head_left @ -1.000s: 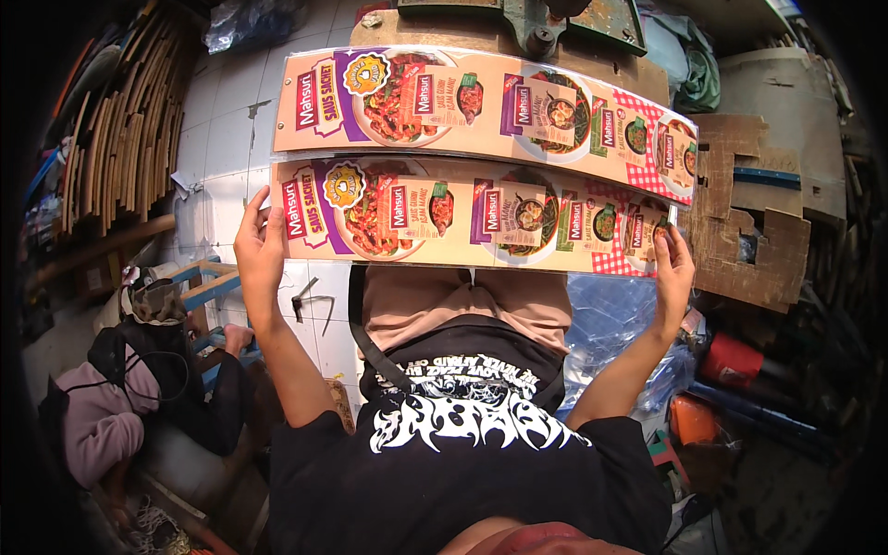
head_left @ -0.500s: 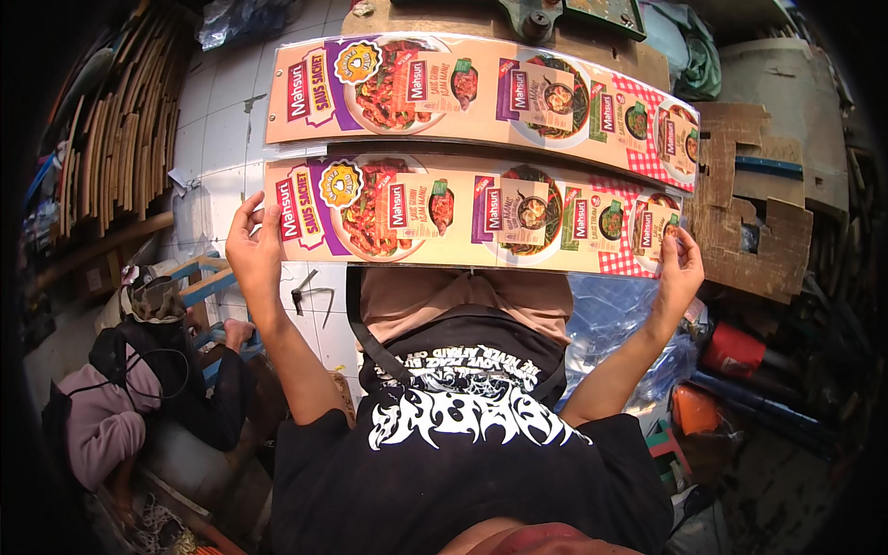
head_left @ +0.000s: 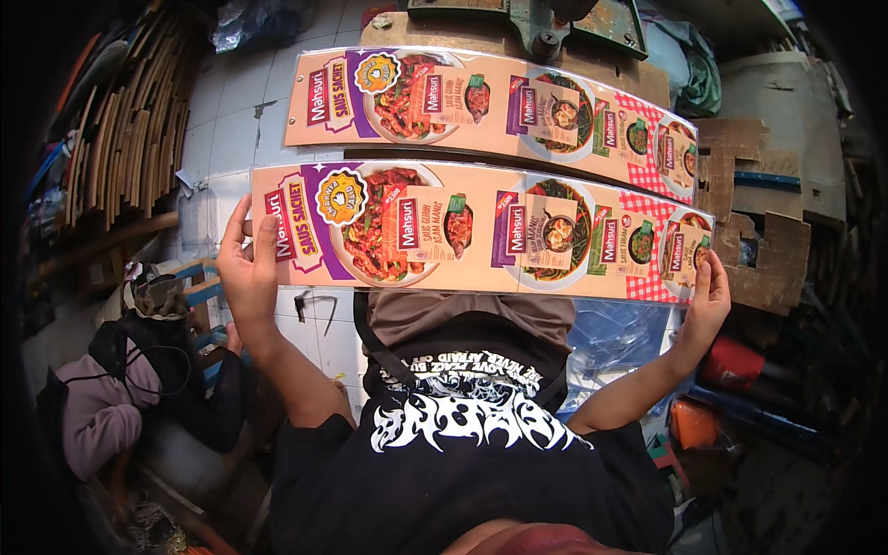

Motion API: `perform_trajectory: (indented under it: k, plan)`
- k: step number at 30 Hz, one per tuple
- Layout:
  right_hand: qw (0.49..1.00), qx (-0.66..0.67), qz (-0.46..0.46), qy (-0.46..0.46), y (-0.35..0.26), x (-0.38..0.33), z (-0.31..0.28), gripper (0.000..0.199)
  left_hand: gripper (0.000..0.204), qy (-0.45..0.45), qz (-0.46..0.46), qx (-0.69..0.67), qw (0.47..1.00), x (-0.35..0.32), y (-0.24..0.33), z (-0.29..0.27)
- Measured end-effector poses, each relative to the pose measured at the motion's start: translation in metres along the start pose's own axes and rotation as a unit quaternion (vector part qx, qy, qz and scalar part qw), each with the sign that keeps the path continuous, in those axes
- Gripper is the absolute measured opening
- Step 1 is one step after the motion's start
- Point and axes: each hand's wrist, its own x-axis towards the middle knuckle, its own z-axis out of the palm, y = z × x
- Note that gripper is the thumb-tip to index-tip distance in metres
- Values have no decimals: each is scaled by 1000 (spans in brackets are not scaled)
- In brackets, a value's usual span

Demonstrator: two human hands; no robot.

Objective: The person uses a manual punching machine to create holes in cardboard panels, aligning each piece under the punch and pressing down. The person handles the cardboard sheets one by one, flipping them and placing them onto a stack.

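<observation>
Printed banner strip (head_left: pixel 481 236) held level — left hand (head_left: pixel 248 277) and right hand (head_left: pixel 705 301) fingers closed on its ends.

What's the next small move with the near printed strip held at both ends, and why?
Probably carry it forward and lay it beside the far strip. The left hand and right hand grip the long glossy food-print cardboard strip by its ends, held above the lap, parallel to the matching strip on the wooden bench.

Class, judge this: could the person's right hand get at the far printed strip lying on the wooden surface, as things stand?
Probably not at once: the right hand grips the near printed strip, whose end it would need to release first.
</observation>
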Motion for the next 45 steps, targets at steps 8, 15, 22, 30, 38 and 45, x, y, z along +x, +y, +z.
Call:
perform_trajectory:
  k: [8,15,22,30,38,45]
  plan:
    - [763,599,-169,-175,-28,12,2,73,110,1,240,-344,908,6,42,28]
    - [677,677,-185,-222,21,14,7,66,68,-107,78,-545,828,-13,15,38]
    - [896,352,-60,-263,23,20,-32,52,58,-56,7,-535,843,-9,11,51]
    - [943,-38,-101,-314,-66,97,32,22,62,-118,15,-512,850,12,36,102]
    - [870,-273,-336,-237,-102,211,150,17,61,-243,-11,-448,860,71,69,140]
    - [761,-398,-447,-251,-94,276,190,10,65,-253,-27,-426,868,91,59,160]
